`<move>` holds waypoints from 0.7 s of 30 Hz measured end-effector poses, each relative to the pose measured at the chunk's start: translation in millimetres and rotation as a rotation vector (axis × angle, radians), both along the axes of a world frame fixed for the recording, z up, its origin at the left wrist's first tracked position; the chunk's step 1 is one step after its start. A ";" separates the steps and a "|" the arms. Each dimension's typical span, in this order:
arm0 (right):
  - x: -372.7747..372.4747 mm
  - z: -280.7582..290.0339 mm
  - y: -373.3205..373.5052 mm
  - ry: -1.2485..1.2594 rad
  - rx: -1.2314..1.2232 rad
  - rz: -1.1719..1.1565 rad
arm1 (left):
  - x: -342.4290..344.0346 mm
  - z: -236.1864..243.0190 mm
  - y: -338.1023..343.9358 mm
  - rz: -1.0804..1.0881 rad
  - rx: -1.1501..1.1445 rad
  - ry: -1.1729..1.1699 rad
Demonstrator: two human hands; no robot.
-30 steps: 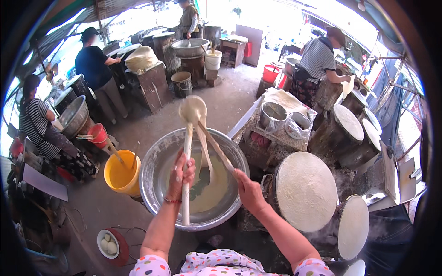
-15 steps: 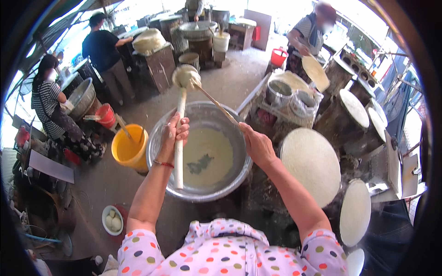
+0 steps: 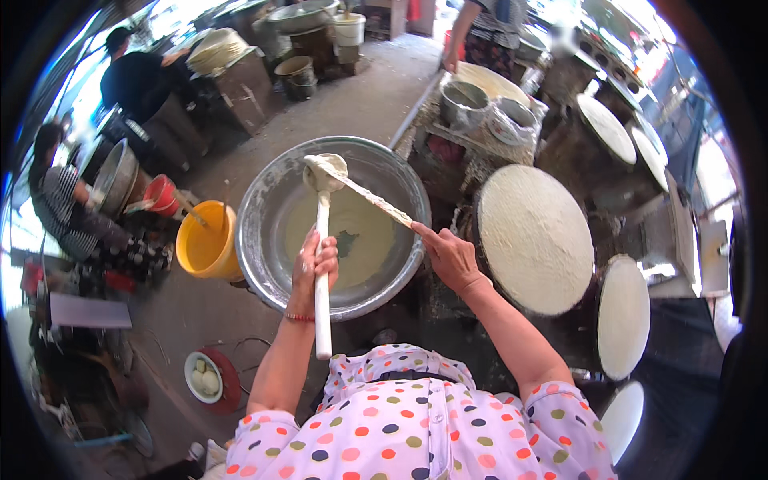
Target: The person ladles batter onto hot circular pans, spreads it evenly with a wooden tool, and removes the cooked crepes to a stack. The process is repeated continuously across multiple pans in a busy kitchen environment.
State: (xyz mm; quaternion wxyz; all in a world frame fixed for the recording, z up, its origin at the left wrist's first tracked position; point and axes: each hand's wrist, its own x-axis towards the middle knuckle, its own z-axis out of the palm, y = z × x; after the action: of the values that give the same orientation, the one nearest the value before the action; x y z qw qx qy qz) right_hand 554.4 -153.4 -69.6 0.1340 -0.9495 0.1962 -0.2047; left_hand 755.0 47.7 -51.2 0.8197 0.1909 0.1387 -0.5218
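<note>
My left hand (image 3: 308, 272) is closed round the long white handle of a ladle (image 3: 323, 332). Batter coats the ladle's bowl, which is held over the far side of a wide metal basin (image 3: 250, 240). My right hand (image 3: 452, 258) grips a thin stick (image 3: 378, 202) smeared with thick batter, its far end against the ladle bowl. Pale, runny batter (image 3: 376, 248) with a darker patch lies in the basin. To the right of my right hand is a large round griddle (image 3: 534, 240) covered with a pale layer.
A yellow bucket (image 3: 190, 260) stands left of the basin, with a red bucket (image 3: 162, 194) behind it. Metal pots (image 3: 464, 98) sit on a stand ahead right. More pale-topped rounds (image 3: 622, 320) line the right. Other people (image 3: 60, 200) work at left and back right.
The ladle and stick have come nearer, from the basin's far rim to over its inside. The view has shifted downward. At back right, the round sheet another person held up is lower.
</note>
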 end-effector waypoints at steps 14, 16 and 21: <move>-201.4 13.6 65.9 -0.429 -0.371 -0.734 | -111.5 116.1 -87.7 -0.779 -0.317 0.454; -250.4 16.7 108.4 -0.347 -0.376 -0.936 | -154.0 121.2 -105.4 -0.935 -0.291 0.534; -346.0 13.0 235.7 -0.346 -0.299 -1.389 | -295.4 136.7 -127.7 -1.299 -0.111 0.659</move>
State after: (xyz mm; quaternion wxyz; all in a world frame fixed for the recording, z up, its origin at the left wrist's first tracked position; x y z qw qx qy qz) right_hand 208.4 82.3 -56.6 -0.1287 -0.5683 0.6992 -0.4142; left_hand 459.6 -80.0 85.4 0.2689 0.0257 0.2103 -0.9396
